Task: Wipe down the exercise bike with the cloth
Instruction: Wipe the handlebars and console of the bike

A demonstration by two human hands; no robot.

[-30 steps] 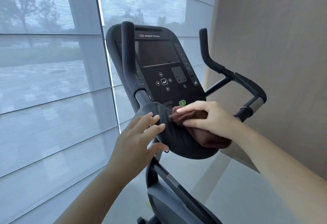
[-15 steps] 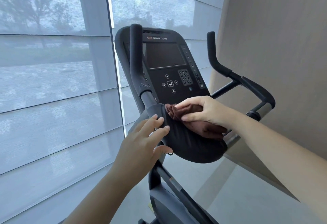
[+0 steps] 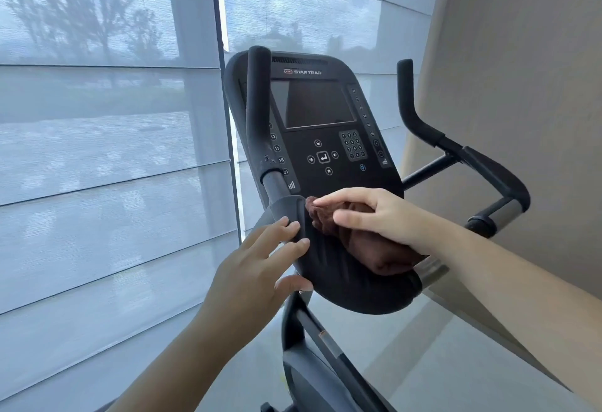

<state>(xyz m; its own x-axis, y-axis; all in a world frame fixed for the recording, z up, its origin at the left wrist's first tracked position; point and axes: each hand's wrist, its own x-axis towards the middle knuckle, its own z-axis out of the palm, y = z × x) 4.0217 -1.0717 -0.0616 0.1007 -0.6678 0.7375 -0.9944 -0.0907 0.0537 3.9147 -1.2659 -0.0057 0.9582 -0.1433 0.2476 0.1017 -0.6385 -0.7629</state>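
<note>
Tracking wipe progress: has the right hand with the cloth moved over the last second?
Yes. The right hand and cloth slid left across the console; the fingertips are now below the enter key.

Window w/ blinds (image 3: 107, 151), beige wall (image 3: 521, 69).

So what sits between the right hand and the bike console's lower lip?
In the head view, the bunched brown cloth lies under the right hand, pressed against the console's lower lip; the palm never touches it directly.
</note>
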